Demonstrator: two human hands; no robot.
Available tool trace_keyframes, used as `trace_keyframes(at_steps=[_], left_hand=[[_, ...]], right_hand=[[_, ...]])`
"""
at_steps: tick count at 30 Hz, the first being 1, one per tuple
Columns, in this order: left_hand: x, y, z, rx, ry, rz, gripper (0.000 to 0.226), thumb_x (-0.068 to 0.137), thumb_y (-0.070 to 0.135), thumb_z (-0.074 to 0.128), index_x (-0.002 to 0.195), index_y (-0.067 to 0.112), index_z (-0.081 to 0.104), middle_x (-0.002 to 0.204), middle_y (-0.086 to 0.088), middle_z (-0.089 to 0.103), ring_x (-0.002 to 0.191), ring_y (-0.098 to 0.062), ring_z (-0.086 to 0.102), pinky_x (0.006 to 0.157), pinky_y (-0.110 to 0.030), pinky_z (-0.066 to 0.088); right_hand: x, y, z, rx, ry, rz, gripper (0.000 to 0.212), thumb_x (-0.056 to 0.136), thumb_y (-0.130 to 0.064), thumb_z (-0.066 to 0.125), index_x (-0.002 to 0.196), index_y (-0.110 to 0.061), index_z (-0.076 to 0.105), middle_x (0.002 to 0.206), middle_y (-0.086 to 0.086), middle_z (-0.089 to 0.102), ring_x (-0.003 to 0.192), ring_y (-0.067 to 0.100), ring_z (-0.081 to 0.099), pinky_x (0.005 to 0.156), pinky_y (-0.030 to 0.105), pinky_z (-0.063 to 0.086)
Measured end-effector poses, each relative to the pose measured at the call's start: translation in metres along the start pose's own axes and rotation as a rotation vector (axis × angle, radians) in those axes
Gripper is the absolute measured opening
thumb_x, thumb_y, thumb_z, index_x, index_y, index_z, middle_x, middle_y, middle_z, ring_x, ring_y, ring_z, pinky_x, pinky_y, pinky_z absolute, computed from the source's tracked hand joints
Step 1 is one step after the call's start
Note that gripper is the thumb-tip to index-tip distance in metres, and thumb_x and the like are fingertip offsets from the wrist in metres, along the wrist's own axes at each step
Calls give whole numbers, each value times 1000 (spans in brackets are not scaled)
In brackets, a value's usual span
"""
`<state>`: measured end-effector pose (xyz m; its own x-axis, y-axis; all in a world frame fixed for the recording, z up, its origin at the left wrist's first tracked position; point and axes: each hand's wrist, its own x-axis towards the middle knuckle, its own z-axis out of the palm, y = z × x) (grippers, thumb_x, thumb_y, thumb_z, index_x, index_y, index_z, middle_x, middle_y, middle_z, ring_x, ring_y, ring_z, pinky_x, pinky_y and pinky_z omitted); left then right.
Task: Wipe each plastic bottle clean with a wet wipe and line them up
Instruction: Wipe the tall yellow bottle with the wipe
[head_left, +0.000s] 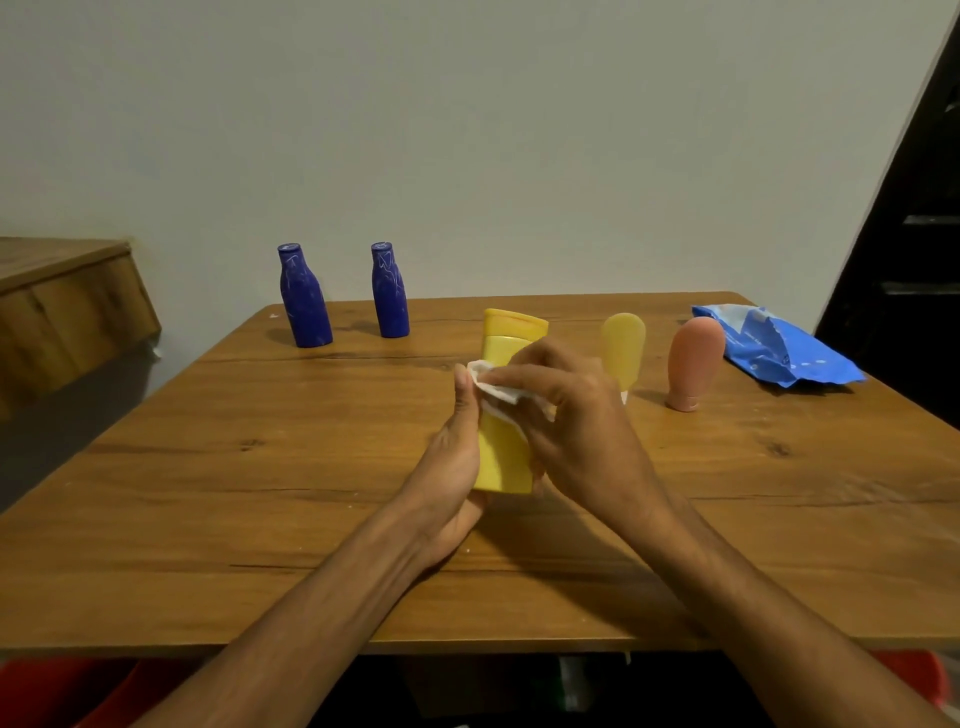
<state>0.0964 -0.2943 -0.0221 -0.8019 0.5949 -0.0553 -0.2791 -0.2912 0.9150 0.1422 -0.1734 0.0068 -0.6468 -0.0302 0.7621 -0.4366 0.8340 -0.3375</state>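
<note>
While the left hand (457, 467) grips the yellow bottle (506, 405) above the counter (260, 467), the right hand (566, 410) pinches a white wipe (491, 387) against it. Two blue bottles (305, 296) stand behind.

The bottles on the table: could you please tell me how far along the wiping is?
Likely done: two blue bottles stand side by side at the back. In hand: the left hand holds the yellow bottle while the right hand presses a wipe on it. Left: the pale yellow tube and pink tube, apparently.
</note>
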Motion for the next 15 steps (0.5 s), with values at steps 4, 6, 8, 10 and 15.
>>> trace_keyframes(at_steps=[4, 6, 8, 10, 15], left_hand=[[2, 1, 0, -60, 21, -12, 76, 77, 73, 38, 133, 25, 52, 118, -14, 70, 113, -32, 65, 101, -60, 46], [2, 0, 0, -53, 19, -11, 73, 78, 72, 39, 132, 25, 52, 117, -15, 70, 111, -32, 66, 100, -57, 48], [1, -1, 0, -24, 0, -14, 67, 79, 69, 39, 126, 24, 55, 109, -14, 71, 99, -29, 68, 92, -49, 54], [0, -1, 0, -14, -20, -30, 69, 78, 69, 40, 126, 22, 55, 106, -15, 69, 89, -25, 68, 82, -43, 56], [-1, 0, 0, -115, -63, -23, 72, 82, 68, 42, 132, 19, 55, 111, -18, 65, 86, -25, 66, 77, -39, 56]], right_hand=[[0, 0, -2, 12, -105, 4, 26, 82, -14, 71, 108, -17, 70, 100, 1, 62, 90, 21, 55, 72, 46, 50], [3, 3, -6, 13, -59, 17, 25, 82, -17, 71, 107, -16, 71, 99, 1, 62, 91, 18, 56, 73, 46, 50], [4, 6, -7, 29, 19, 57, 26, 81, -17, 71, 107, -14, 71, 100, 1, 62, 92, 16, 56, 74, 45, 51], [6, 9, -8, 48, 92, 78, 27, 80, -13, 71, 107, -12, 71, 101, 3, 62, 92, 16, 57, 73, 43, 52], [10, 8, -10, 32, 151, 69, 27, 79, -13, 71, 106, -12, 71, 98, 1, 63, 89, 10, 56, 72, 33, 53]])
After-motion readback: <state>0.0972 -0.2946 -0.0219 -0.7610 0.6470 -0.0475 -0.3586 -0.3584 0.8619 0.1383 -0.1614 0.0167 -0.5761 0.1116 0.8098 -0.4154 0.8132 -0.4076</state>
